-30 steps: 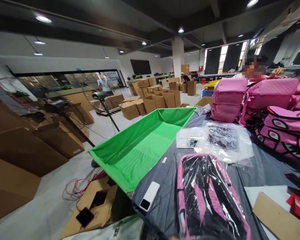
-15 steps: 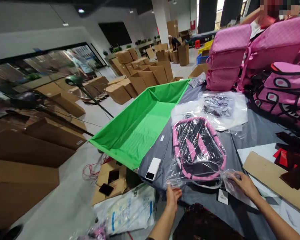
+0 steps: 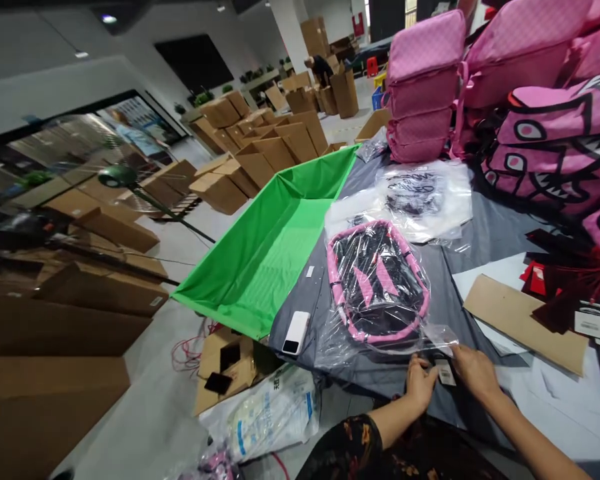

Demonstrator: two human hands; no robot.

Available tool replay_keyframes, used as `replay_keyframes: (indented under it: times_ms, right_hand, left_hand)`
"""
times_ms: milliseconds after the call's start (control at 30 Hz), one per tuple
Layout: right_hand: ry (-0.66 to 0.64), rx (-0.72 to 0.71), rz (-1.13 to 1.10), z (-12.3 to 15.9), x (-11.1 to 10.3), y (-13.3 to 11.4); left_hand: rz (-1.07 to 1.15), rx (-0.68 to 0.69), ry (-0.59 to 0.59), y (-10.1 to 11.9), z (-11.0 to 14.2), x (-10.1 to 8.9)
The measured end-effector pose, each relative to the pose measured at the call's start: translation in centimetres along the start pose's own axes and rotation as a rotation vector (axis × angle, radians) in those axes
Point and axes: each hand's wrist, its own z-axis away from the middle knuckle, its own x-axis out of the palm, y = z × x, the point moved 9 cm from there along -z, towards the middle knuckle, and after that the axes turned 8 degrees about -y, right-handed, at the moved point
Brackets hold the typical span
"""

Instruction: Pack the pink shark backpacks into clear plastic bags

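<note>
A black bag with pink trim [image 3: 365,330] lies flat on the grey table, inside a clear plastic bag [image 3: 337,347]. At the plastic bag's near right corner, my right hand [image 3: 475,370] pinches the loose film. My left hand [image 3: 420,387] is just left of it, fingers closed at the near edge of the film. Between the two hands lies a white tag [image 3: 445,373] with printing. A stack of flat printed plastic bags [image 3: 425,200] sits behind the wrapped bag.
Pink backpacks [image 3: 425,80] are piled at the back right. A white power bank [image 3: 296,333] lies at the table's left edge, beside a green fabric bin [image 3: 285,260]. Cardboard strips [image 3: 525,323] and dark red tags are at right. Boxes and a person stand farther back.
My left hand has moved right, from the plastic bag's near left corner to beside my right hand. My right hand still holds the film. The head view has shifted.
</note>
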Motion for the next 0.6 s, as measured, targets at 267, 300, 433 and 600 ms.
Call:
replay_keyframes:
  times_ms: [267,300,433,600]
  right_hand:
    - [-0.194,-0.065,-0.489,-1.1,0.9,1.1]
    - [-0.216,-0.070,-0.543,-1.2,1.2,1.0]
    - [-0.251,-0.010,-0.647,-1.2,2.1,1.1]
    - [-0.103,0.139,-0.465,-0.6,0.6,2.2]
  left_hand:
    - [0.257,-0.102,0.035,-1.4,-1.6,0.9]
    - [0.289,-0.113,0.037,-1.4,-1.5,0.9]
    - [0.395,-0.164,0.027,-1.8,-1.1,0.8]
    - [0.420,-0.202,-0.017,-1.8,-1.0,-0.1]
